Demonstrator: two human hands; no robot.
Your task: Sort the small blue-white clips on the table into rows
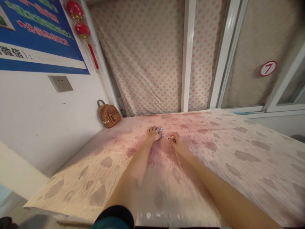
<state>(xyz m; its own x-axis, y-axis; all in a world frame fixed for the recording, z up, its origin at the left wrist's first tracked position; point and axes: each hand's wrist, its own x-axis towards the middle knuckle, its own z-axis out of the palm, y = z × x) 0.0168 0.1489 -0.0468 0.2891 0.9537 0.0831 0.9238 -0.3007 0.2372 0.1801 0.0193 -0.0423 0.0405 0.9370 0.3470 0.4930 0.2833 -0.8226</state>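
Observation:
My left hand (154,134) rests palm down on the patterned tablecloth (140,162), its fingers spread out. Blue shows at its fingertips, and a small blue-and-white patch (160,130) sits by the index finger; whether this is nail decoration or a separate small thing I cannot tell. Just to the right, my right hand (176,143) is closed in a pinch, with dark nails showing. Something thin and pale appears between its thumb and fingers, too small to name. The two hands are close together but apart.
A small brown backpack-shaped bag (109,115) stands at the table's far left corner against the wall. Behind the table hangs a dotted curtain (147,57) beside white window frames (188,57). A wall socket (60,83), red lantern ornaments (82,29) and a blue poster (43,38) are on the left.

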